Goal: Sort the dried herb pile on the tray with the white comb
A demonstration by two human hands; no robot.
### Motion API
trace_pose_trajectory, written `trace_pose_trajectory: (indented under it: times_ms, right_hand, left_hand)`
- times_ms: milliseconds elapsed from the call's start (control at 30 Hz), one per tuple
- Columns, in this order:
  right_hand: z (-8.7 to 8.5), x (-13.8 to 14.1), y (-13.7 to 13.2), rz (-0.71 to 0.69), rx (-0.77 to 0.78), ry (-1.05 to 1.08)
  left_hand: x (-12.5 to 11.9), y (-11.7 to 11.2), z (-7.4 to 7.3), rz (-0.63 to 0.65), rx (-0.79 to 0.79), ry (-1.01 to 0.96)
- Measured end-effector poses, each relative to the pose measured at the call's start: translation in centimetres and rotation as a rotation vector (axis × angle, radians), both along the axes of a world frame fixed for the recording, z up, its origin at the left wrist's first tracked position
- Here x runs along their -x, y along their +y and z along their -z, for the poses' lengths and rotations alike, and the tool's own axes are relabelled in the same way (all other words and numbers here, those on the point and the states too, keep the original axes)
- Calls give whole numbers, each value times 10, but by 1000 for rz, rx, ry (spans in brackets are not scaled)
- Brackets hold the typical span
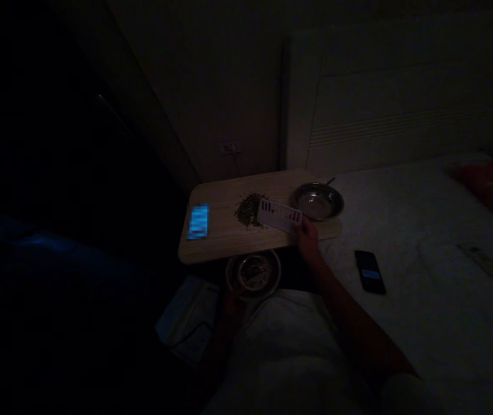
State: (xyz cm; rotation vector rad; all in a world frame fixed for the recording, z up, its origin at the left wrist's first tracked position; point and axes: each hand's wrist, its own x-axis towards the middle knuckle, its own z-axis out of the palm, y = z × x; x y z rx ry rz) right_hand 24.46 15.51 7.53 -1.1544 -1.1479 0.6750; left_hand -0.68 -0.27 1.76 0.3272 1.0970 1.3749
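Note:
My right hand is closed around one end of a pale, flat slotted piece, whose exact kind I cannot make out. Its far end reaches a loose pile of small dark bits, like seeds or dried leaves, on the wooden tabletop. Below the table's near edge, my left hand grips the rim of a metal bowl with some dark bits inside. A second metal bowl stands at the table's right end, with a thin handle showing behind it.
A lit, blurred screen lies on the table's left side. To the right, a dark phone rests on the white bed, with red cloth farther back. A wall socket with a cord sits behind the table. The room is very dark.

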Motion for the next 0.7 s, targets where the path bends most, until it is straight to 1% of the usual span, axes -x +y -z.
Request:
trace_pose_trajectory:
  times_ms: [133,300,467,567,700]
  right_hand:
    - [1,2,2,23,6,2]
    - [5,1,4,-21,12,60]
    - [7,-1,2,-53,17,86]
    - [6,-1,3,-86,18,108]
    - [5,1,4,-80,14,116]
  left_hand:
    - [-1,1,2,-8,53,33]
    - [0,-1,4,-4,91,64]
    - [4,-5,4,-36,78,93]
    - [3,-4,3,-18,70,62]
    - [-1,1,3,-6,55,44]
